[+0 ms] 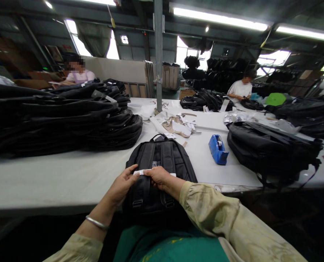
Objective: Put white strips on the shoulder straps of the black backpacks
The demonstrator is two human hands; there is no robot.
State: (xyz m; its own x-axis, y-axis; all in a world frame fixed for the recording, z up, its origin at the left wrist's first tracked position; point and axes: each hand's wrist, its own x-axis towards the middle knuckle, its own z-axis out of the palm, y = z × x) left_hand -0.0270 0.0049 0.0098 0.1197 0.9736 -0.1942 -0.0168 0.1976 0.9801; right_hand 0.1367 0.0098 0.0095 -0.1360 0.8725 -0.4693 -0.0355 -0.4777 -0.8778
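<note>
A black backpack [162,153] lies in front of me at the table's edge, its shoulder straps facing up and its top loop pointing away. Across the straps runs a white paper strip [142,172]. My left hand [123,183] holds the strip's left end between thumb and fingers. Over the middle of the backpack, my right hand [159,177] pinches the same strip, with its fingers curled partly out of sight. More white shows to the right, beyond the right wrist. Two strap buckles sit at the backpack's near end.
Stacked black backpacks [63,120] rise on the left of the white table [69,182]. A blue tape dispenser [218,149] stands right of my backpack, before another backpack pile [268,149]. Paper scraps [180,125] lie near a metal post [158,54]. Two people work across the table.
</note>
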